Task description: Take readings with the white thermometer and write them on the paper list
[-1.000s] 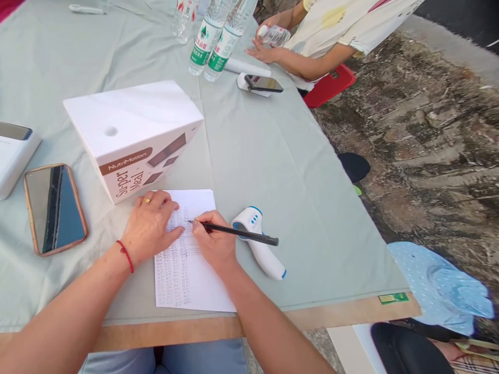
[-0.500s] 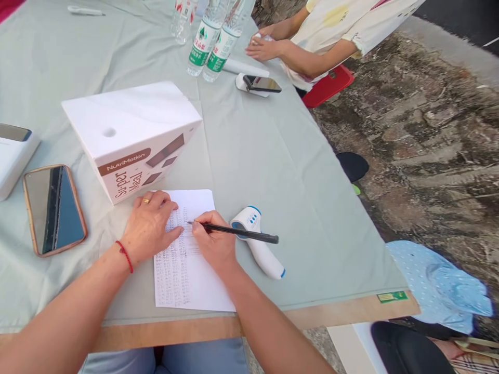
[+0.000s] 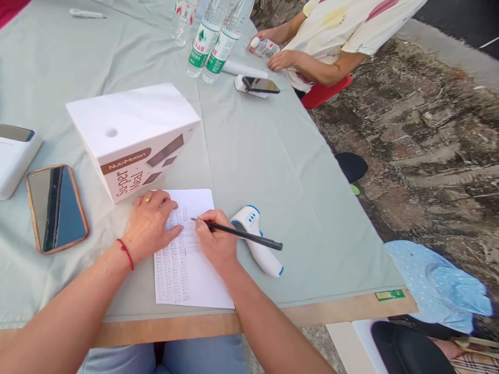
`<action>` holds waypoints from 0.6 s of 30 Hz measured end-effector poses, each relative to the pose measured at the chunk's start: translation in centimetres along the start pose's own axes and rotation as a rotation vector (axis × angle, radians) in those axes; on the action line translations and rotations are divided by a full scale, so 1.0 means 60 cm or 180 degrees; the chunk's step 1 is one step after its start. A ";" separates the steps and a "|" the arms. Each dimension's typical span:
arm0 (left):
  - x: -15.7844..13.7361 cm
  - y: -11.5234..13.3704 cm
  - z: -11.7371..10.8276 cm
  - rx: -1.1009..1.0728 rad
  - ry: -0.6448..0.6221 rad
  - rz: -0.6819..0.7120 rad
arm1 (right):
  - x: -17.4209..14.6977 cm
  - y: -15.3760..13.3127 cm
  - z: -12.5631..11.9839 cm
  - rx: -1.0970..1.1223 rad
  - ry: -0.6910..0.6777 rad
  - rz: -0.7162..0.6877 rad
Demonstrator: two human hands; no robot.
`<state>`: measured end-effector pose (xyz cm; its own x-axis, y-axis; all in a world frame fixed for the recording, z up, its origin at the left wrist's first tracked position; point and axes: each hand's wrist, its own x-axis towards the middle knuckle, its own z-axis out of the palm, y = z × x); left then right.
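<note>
A white sheet of paper (image 3: 210, 291) with columns of handwriting lies near the table's front edge. My right hand (image 3: 216, 244) pinches a black pen (image 3: 249, 236), its tip at the written lines in the upper half of the sheet. Resting on the paper's upper left is my left hand (image 3: 150, 228), fingers spread and palm down, holding nothing. Just beyond it stands a white and brown box (image 3: 132, 130) marked "NutriMotion Super Meal". A white and blue infrared thermometer (image 3: 257, 241) lies right of my right hand, partly behind the pen.
At left lie a phone (image 3: 57, 208) and a white device (image 3: 17, 161). Water bottles (image 3: 205, 44) stand at the back, near another phone (image 3: 261, 84) on a white object. Across the table, a person's hands (image 3: 283, 58) hold a small bottle (image 3: 267, 48). A white pen (image 3: 86, 14) lies far left.
My right hand and the pen have shifted slightly right on the paper. Across the table, the other person's hands have moved apart, showing the bottle more fully. My left hand stays in place.
</note>
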<state>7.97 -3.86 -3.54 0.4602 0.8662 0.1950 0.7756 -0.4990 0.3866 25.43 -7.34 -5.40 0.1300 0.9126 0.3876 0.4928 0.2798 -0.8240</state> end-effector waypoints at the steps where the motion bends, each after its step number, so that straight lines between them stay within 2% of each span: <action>1: 0.000 -0.001 0.002 0.0015 0.0004 0.0009 | 0.002 0.002 -0.004 -0.0061 0.0037 -0.0149; 4: -0.001 -0.004 0.007 0.0070 0.0163 0.0124 | 0.008 0.015 -0.016 -0.0370 -0.0096 -0.0699; 6: -0.001 -0.005 0.004 0.0047 0.0571 0.0308 | 0.011 0.030 -0.019 -0.0721 -0.0316 -0.0963; 10: -0.002 -0.004 -0.035 -0.0057 0.1957 0.0809 | 0.017 0.046 -0.020 -0.1471 -0.0540 -0.1265; 12: -0.005 -0.010 -0.060 -0.0001 0.2694 0.0774 | 0.021 0.041 -0.028 -0.1600 -0.0423 -0.1407; 13: -0.007 -0.016 -0.070 0.0006 0.2998 0.0616 | 0.022 0.037 -0.036 -0.1633 -0.0290 -0.1417; 15: -0.009 -0.033 -0.081 -0.0132 0.3340 0.0107 | 0.022 0.027 -0.059 -0.1783 0.0031 -0.1194; 17: -0.007 -0.053 -0.079 -0.0632 0.3201 -0.0498 | 0.018 0.021 -0.087 -0.2119 0.0138 -0.0516; 18: -0.004 -0.063 -0.075 -0.0988 0.3018 -0.0762 | 0.015 0.019 -0.101 -0.2318 0.0029 -0.0030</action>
<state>3.01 -2.07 -0.97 -0.3274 0.6740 0.6622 0.5941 -0.3981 0.6990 31.32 -7.99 -3.51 0.1285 0.9077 0.3995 0.9411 0.0154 -0.3377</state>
